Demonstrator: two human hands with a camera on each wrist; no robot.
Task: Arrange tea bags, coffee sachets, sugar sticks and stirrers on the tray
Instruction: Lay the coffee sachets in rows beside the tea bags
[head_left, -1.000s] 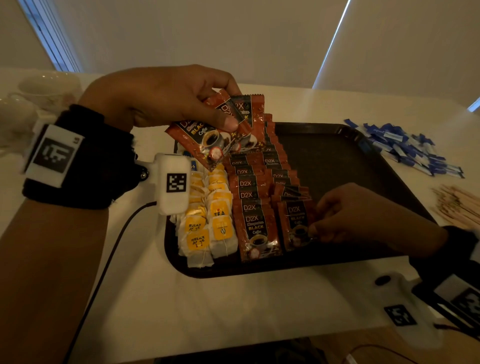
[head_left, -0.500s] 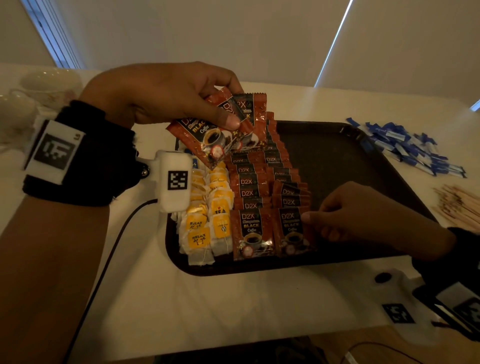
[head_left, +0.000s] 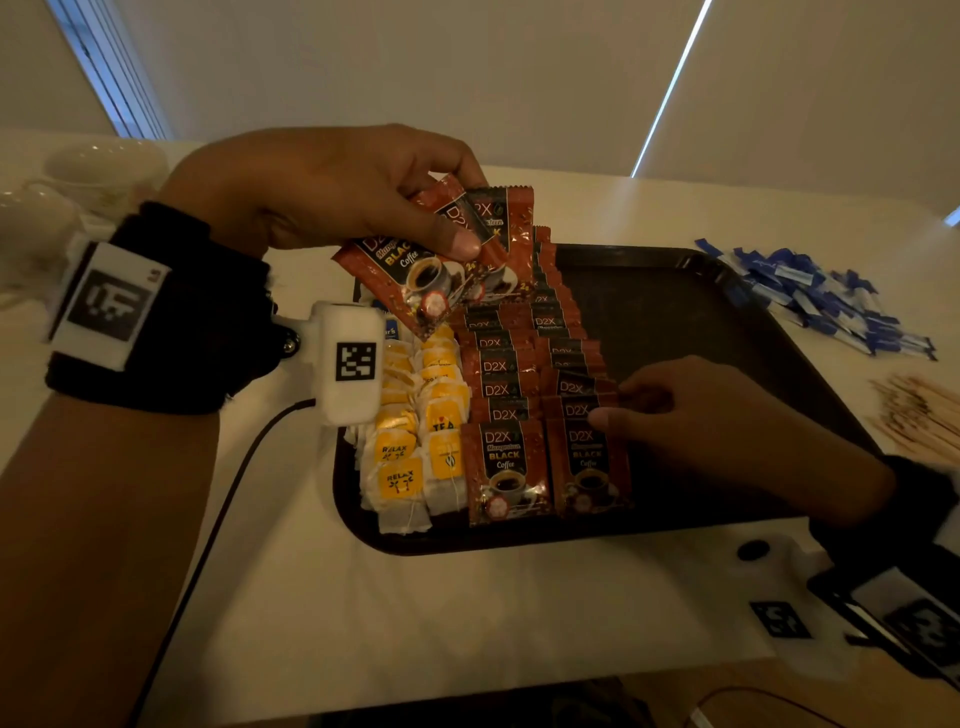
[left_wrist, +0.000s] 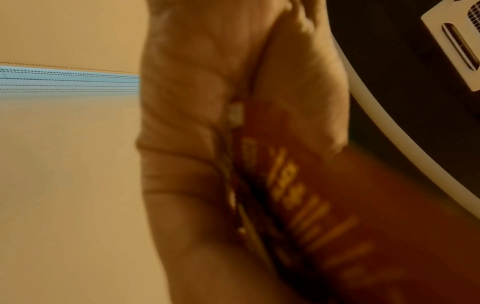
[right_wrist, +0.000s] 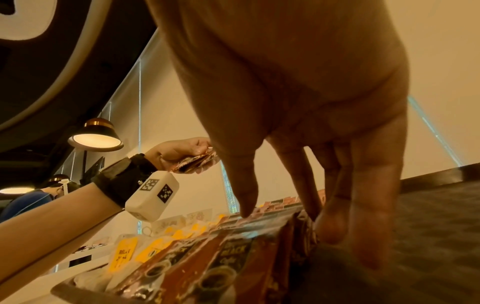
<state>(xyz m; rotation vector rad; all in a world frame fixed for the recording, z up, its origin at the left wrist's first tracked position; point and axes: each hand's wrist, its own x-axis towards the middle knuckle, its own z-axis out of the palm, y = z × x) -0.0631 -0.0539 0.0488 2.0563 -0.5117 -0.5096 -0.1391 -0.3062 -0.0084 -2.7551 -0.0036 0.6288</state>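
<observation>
A black tray (head_left: 675, 291) holds two columns of yellow-tagged tea bags (head_left: 415, 452) at its left and two overlapping columns of red coffee sachets (head_left: 504, 462) beside them. My left hand (head_left: 457, 208) hovers over the tray's far left corner and grips a fan of several coffee sachets (head_left: 415, 270) between thumb and fingers; the left wrist view shows them blurred (left_wrist: 298, 195). My right hand (head_left: 618, 408) is low over the right sachet column. Its thumb lies on the front sachet's top corner and its fingers (right_wrist: 330, 226) stand against the right edge, pinching it.
Blue and white sugar sticks (head_left: 810, 301) lie in a heap on the white table right of the tray. Wooden stirrers (head_left: 919, 421) lie nearer, at the right edge. White cups (head_left: 98, 171) stand at the far left. The tray's right half is bare.
My right hand set a sachet down at the front of the right column and slid back up to its top corner. The left hand kept its fan almost still.
</observation>
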